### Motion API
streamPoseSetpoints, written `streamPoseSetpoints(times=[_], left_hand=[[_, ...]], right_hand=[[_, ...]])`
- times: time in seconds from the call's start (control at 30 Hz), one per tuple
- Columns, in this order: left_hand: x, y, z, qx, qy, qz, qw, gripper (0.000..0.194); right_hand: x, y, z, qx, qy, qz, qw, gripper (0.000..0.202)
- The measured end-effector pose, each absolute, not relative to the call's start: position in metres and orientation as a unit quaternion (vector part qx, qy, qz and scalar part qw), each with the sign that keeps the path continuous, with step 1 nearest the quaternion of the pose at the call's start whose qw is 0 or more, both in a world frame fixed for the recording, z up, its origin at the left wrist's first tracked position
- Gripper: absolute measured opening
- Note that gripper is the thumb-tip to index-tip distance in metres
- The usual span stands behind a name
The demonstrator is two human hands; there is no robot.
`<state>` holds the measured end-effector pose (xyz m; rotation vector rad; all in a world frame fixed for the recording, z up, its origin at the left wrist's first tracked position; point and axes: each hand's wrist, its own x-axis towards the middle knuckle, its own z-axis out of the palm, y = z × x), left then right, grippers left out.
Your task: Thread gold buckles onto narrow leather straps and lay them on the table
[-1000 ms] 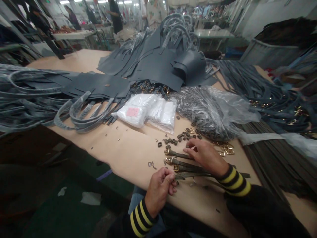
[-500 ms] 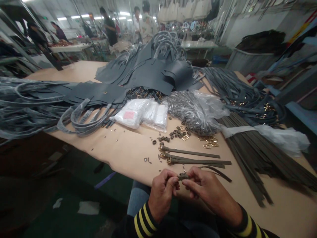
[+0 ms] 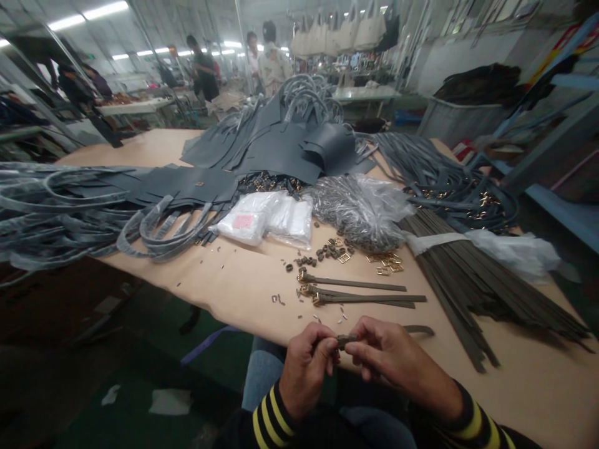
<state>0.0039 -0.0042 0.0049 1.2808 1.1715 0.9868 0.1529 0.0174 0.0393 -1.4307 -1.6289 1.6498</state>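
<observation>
Since a second ago the right hand has come back from the loops to meet the left hand; behind, a lit room holds benches and a few people; the tan table carries heaped grey panels, a dark bundle at right and white packets mid-way; the hands are close together near its front edge, fingers almost closed, both pinching one strap between thumb and fingertips; three buckled straps lie just beyond them; gold buckles lie near the loops.
</observation>
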Motion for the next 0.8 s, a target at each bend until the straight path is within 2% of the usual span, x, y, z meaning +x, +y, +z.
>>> streamPoseSetpoints(times=[0.1,0.43,0.63,0.8], left_hand=[[0.004,-0.006,0.006,0.555,0.507,0.407,0.519,0.022],[0.007,-0.009,-0.003,0.592,0.475,0.402,0.513,0.023],[0.006,-0.007,-0.011,0.545,0.458,0.414,0.567,0.021],[0.004,-0.008,-0.02,0.544,0.435,0.416,0.584,0.022]], right_hand=[[0.153,0.013,0.045,-0.513,-0.614,0.564,0.204,0.013],[0.154,0.016,0.034,-0.508,-0.612,0.584,0.164,0.012],[0.158,0.015,0.034,-0.462,-0.584,0.629,0.224,0.013],[0.158,0.016,0.034,-0.448,-0.595,0.631,0.217,0.013]])
